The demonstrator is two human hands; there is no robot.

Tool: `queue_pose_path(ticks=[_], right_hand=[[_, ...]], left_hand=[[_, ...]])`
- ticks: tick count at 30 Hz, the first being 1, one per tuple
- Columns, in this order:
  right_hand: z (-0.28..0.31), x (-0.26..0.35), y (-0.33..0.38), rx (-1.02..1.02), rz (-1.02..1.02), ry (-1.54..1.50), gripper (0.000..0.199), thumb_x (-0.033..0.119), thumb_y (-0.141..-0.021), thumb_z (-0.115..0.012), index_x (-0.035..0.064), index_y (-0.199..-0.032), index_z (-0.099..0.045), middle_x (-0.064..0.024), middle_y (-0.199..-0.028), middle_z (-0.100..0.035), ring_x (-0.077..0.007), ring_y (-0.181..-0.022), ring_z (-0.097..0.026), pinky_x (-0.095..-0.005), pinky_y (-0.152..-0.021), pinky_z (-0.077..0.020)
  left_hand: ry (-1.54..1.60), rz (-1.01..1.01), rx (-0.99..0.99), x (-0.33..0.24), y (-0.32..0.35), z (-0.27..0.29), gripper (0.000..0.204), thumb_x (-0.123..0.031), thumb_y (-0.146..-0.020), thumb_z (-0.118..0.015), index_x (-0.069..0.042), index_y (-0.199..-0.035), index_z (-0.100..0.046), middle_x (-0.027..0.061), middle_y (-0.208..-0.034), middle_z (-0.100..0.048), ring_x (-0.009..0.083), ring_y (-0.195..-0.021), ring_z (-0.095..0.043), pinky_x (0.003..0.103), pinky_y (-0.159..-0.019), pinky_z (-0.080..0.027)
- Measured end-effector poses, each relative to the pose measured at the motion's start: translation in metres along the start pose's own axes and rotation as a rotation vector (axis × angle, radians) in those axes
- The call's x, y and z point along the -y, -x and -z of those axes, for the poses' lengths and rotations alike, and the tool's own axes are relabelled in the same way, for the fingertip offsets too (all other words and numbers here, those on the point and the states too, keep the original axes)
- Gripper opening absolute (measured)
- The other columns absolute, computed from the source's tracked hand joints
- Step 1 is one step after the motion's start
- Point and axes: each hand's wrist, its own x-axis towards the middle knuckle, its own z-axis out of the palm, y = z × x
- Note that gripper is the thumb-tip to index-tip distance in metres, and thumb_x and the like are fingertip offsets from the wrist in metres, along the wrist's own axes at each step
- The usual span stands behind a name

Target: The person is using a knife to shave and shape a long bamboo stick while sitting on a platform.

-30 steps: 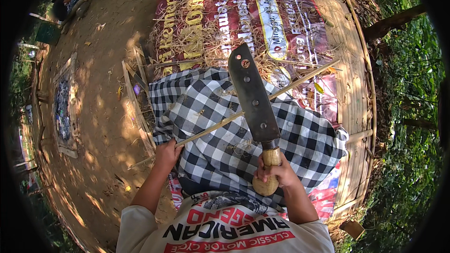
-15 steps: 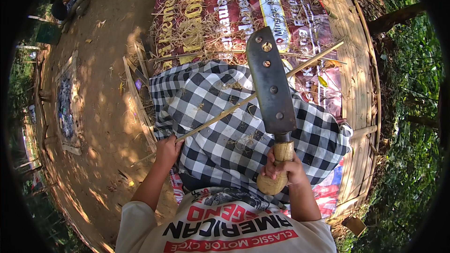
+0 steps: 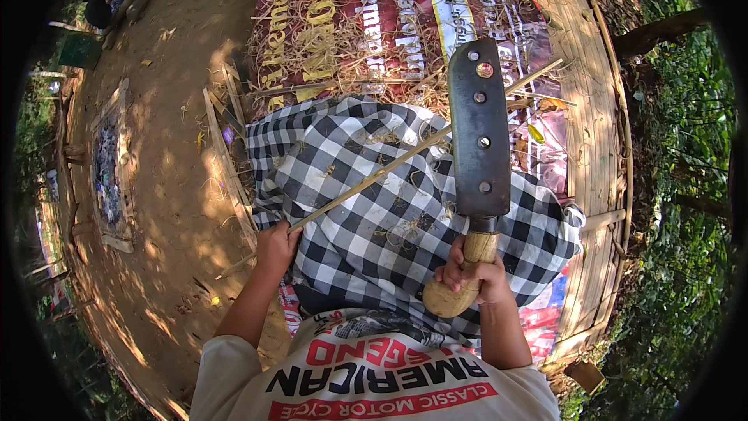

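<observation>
My left hand (image 3: 277, 248) is closed around a thin bamboo strip (image 3: 372, 179) near its lower left end. The strip slants up to the right across my lap and passes behind a broad knife blade (image 3: 481, 160). My right hand (image 3: 477, 274) grips this cleaver-like knife by its thick wooden handle (image 3: 450, 296), whose rounded butt points toward me. The dark metal blade stands pointing away from me, with a row of holes and rivets along it. Whether blade and strip touch, I cannot tell. A black-and-white checked cloth (image 3: 335, 160) covers my legs beneath both, dotted with shavings.
Curly shavings (image 3: 351, 39) litter a dark red printed banner (image 3: 269, 47) ahead. It lies over a bamboo slat platform (image 3: 588, 109), whose curved edge borders greenery at right. Wooden pieces (image 3: 226, 160) lean at the left, beside bare earth and a framed ash pit (image 3: 109, 171).
My right hand has brought the knife slightly right, and its blade now stands more upright, farther along the strip. My left hand has shifted slightly left and keeps hold of the strip.
</observation>
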Motion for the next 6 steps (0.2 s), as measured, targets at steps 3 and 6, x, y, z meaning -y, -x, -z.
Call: queue_pose_path(ticks=[3, 6], right_hand=[[-0.001, -0.022, 0.002, -0.036, -0.207, 0.165, 0.029, 0.004, -0.056, -0.056, 0.0027, -0.083, -0.046, -0.0068, -0.056, -0.048, -0.0197, -0.048, -0.052, -0.0399, -0.069, -0.0475], [0.014, -0.039, -0.001, 0.146, -0.27, 0.287, 0.031, 0.002, -0.063, -0.061, -0.0014, -0.092, -0.052, -0.0131, -0.066, -0.057, -0.023, -0.056, -0.06, -0.0369, -0.068, -0.0503]], left_hand=[[-0.028, 0.003, 0.034, -0.001, -0.003, 0.008, 0.035, -0.032, -0.087, -0.061, -0.001, -0.071, -0.055, 0.0212, -0.06, -0.056, 0.0412, -0.059, -0.058, 0.047, -0.052, -0.044], [-0.027, -0.014, 0.039, 0.003, -0.003, 0.009, 0.036, -0.033, -0.087, -0.061, -0.001, -0.072, -0.056, 0.021, -0.061, -0.057, 0.0416, -0.06, -0.059, 0.047, -0.054, -0.045]])
